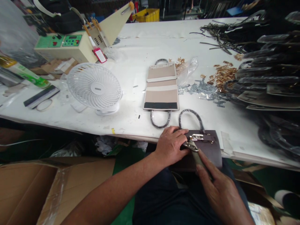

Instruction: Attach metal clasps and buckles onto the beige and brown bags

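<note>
A dark brown handbag panel [212,153] with a plastic-wrapped loop handle [191,111] lies at the table's front edge, over my lap. My left hand [172,145] grips its left side, fingers closed near a silver-coloured metal clasp plate [191,146]. A second metal clasp [198,137] sits on the panel just above. In my right hand [217,184] is a tool with an olive-grey handle [198,159], its tip at the lower clasp plate. I cannot make out what kind of tool it is. Beyond my hands lies an opened beige panel piece [161,95] with two wrapped handles.
Gold metal fittings [222,75] and grey metal plates [202,89] are heaped at the right, beside stacked wrapped bag parts [269,76]. On the left stand a white fan [95,87] and a cream machine [67,47]. Cardboard boxes [77,187] sit below the table [131,125].
</note>
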Action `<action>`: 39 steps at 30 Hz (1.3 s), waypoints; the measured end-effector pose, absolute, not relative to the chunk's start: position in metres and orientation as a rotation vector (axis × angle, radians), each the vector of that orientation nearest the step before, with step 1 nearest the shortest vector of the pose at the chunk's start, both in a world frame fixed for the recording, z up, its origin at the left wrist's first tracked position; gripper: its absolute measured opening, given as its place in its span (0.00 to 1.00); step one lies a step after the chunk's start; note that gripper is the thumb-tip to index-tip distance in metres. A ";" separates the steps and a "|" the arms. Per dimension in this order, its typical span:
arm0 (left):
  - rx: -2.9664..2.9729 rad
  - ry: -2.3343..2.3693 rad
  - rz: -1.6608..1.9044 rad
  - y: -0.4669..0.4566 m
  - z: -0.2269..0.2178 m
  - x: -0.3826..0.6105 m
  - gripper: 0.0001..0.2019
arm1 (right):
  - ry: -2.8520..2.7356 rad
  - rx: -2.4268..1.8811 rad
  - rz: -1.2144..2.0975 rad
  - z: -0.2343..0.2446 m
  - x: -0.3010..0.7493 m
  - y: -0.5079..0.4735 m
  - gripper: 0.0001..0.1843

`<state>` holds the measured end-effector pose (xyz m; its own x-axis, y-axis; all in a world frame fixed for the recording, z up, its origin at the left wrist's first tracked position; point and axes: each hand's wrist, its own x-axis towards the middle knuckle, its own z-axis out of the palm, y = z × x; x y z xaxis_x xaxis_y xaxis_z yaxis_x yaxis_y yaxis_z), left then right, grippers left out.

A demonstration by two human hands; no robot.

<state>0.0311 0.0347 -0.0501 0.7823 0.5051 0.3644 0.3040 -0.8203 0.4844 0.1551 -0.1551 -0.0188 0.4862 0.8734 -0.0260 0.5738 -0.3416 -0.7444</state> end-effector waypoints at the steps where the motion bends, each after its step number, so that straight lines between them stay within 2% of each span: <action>1: 2.572 0.609 0.688 0.035 -0.050 0.031 0.10 | -1.177 -2.050 0.572 -0.019 0.155 -0.155 0.29; 17: 2.584 0.596 0.706 0.034 -0.052 0.031 0.10 | -0.954 -1.995 0.751 -0.015 0.155 -0.148 0.34; 25: 2.569 0.564 0.739 0.036 -0.058 0.032 0.13 | -0.572 -1.804 1.194 -0.007 0.177 -0.163 0.47; 35: 2.605 0.563 0.763 0.035 -0.056 0.031 0.17 | -0.288 -1.547 1.007 -0.005 0.194 -0.163 0.51; 39: 2.619 0.549 0.806 0.035 -0.056 0.032 0.19 | -0.239 -1.507 1.024 -0.011 0.202 -0.168 0.48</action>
